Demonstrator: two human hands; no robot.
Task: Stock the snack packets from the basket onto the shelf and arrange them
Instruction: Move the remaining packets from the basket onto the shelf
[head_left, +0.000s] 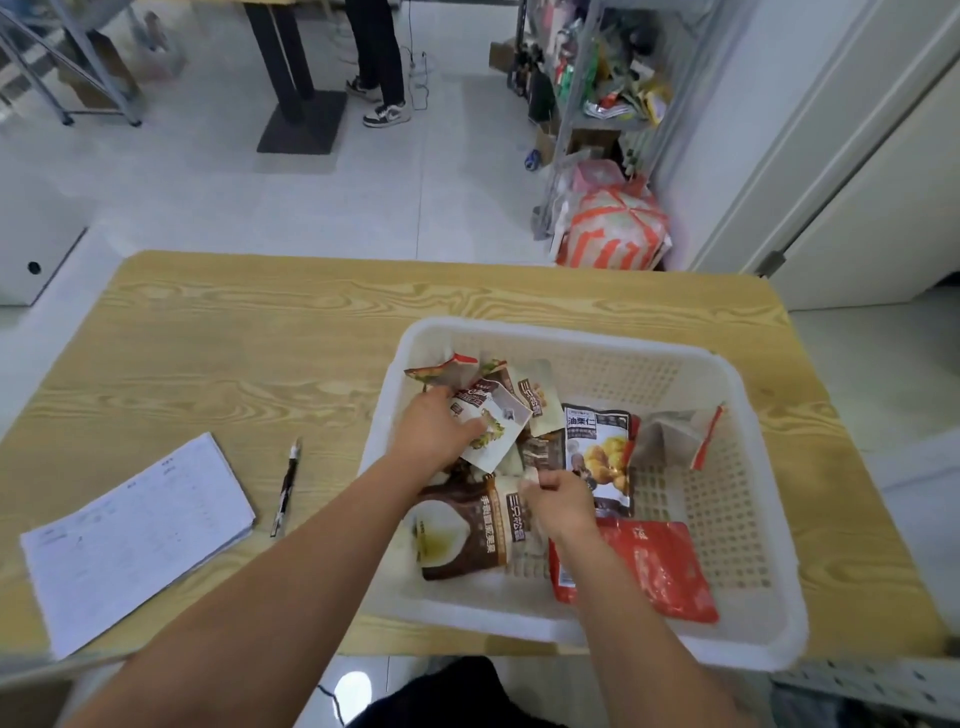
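On the right half of a light wood-grain table (234, 338): a white perforated plastic basket (727, 374), near edge overhanging the table's front. Both bare forearms reaching in from below.

Left grip (434, 431), a bare hand, over the basket's left part, closed round a white snack packet with green and brown print (493, 431); thumb laid across its face, fingers hidden behind. More packets fanned out just above and behind it, among them one with a red edge (457, 364); whether held too, cannot tell.

Right grip (558, 506), a bare hand, lower and nearer the middle, fingers curled, thumb and fingertips pinching a pale packet corner (530, 475); which packet it belongs to, not clear.

Still inside the basket: a brown-and-white snack packet (467, 525) flat at the near left, partly under the left forearm; a dark packet printed with yellow chestnuts (597, 452) in the middle, just beside the right grip; a red glossy packet (649, 566) at the near side, partly under the right wrist; a grey-beige packet with a red strip (675, 436) tilted up toward the right wall.

On the table's left part, well apart from the basket: a stack of white printed paper sheets (135, 535), with a dark pen (285, 488) lying beside it.

Far back right, on the floor: a grey metal shelf rack (587, 78) crowded with mixed goods.
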